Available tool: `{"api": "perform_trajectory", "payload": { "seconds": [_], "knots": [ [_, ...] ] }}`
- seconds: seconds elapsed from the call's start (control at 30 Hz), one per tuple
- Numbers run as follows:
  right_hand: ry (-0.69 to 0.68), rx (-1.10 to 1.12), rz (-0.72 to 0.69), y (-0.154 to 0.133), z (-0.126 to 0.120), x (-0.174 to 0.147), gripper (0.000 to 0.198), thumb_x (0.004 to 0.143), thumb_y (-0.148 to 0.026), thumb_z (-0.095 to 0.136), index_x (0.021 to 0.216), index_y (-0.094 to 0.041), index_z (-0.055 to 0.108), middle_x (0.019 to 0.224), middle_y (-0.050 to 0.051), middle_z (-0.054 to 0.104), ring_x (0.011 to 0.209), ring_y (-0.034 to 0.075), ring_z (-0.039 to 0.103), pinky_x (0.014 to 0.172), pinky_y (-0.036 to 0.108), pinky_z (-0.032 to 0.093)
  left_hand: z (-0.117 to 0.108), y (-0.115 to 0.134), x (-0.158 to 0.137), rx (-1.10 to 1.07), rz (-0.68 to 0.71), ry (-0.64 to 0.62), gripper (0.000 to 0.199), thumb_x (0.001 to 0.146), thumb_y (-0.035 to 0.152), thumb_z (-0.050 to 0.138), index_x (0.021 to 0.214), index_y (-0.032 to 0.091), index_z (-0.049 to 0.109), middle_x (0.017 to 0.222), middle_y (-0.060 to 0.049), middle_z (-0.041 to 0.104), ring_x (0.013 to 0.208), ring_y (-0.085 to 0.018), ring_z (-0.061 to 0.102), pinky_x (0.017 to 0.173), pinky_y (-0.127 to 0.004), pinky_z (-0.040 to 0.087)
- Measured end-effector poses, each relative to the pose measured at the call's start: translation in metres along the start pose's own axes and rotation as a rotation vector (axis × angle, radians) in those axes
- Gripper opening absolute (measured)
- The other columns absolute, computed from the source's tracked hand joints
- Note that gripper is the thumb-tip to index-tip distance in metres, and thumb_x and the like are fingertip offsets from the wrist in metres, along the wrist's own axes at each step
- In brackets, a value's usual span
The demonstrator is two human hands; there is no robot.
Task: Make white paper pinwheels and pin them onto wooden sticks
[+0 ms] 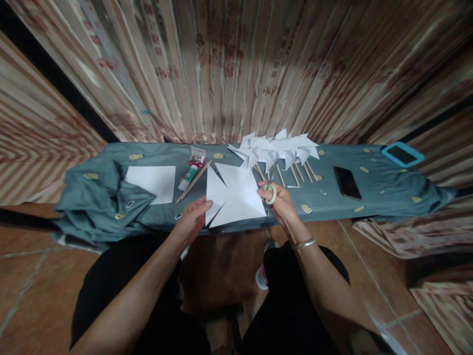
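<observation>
A square white paper sheet (238,195) is held up over the cloth-covered bench, with two slits running inward from its left corners. My left hand (194,217) pinches its left edge, thumb on top. In my right hand (279,199) is a pair of scissors (271,194) with pale green handles, blades pointing away from me. The fingers of that hand also meet the sheet's right edge. Behind the sheet lie several white paper pinwheels (277,148) on wooden sticks.
Left of the sheet are a wooden stick (194,182), a glue stick (188,177), a small open box (197,157) of metal bits and another white sheet (153,183). A phone (347,182) and a blue-framed device (402,154) lie right. A curtain (229,74) hangs behind the bench.
</observation>
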State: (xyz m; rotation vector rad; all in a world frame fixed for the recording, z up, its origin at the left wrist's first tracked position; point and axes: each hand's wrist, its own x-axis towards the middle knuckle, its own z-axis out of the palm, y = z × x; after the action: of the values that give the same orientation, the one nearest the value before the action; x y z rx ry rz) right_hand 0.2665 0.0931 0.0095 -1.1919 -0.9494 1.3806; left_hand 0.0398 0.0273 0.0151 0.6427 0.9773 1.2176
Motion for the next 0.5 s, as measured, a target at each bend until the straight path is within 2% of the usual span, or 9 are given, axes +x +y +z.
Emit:
{"api": "perform_trajectory", "payload": {
  "seconds": [0.1,0.2,0.27,0.4,0.5],
  "knots": [
    [0.116,0.148,-0.014,0.000,0.008,0.005,0.034,0.046,-0.026,0.083,0.075,-0.019,0.068,0.057,-0.009,0.056,0.052,0.007,0.044,0.055,0.023,0.033,0.007,0.003,-0.004,-0.229,-0.014,0.018,0.031,0.060,0.039,0.080,0.080,0.017,0.070,0.083,-0.004,0.073,0.085,-0.020,0.068,0.089,-0.037,0.052],
    [0.184,0.249,-0.030,-0.001,0.021,0.008,0.033,0.045,-0.025,0.083,0.074,-0.019,0.066,0.059,-0.008,0.058,0.054,0.008,0.047,0.057,0.024,0.037,0.020,0.003,-0.004,-0.352,-0.050,0.021,0.021,0.064,0.032,0.080,0.071,0.018,0.066,0.081,-0.003,0.072,0.090,-0.019,0.068,0.092,-0.036,0.050],
    [0.190,0.281,-0.051,-0.002,0.030,0.011,0.033,0.046,-0.025,0.083,0.074,-0.019,0.066,0.062,-0.007,0.061,0.057,0.009,0.051,0.060,0.025,0.040,0.031,0.002,0.000,-0.390,-0.064,0.026,0.020,0.062,0.025,0.081,0.069,0.017,0.064,0.081,-0.003,0.072,0.091,-0.019,0.067,0.091,-0.035,0.051],
    [0.172,0.305,-0.085,-0.001,0.045,0.017,0.034,0.049,-0.028,0.083,0.077,-0.019,0.065,0.065,-0.006,0.063,0.059,0.010,0.054,0.061,0.025,0.042,0.055,0.005,0.020,-0.441,-0.073,0.140,0.015,0.065,0.017,0.078,0.071,0.017,0.064,0.071,0.002,0.068,0.071,-0.011,0.064,0.086,-0.032,0.052],
    [0.156,0.274,-0.094,0.001,0.048,0.023,0.038,0.049,-0.030,0.084,0.081,-0.019,0.066,0.064,-0.007,0.060,0.056,0.009,0.052,0.058,0.023,0.041,0.065,0.010,0.037,-0.375,-0.004,0.178,0.028,0.061,0.008,0.076,0.086,0.019,0.066,0.086,0.000,0.071,0.081,-0.014,0.066,0.084,-0.030,0.052]
  ]
}}
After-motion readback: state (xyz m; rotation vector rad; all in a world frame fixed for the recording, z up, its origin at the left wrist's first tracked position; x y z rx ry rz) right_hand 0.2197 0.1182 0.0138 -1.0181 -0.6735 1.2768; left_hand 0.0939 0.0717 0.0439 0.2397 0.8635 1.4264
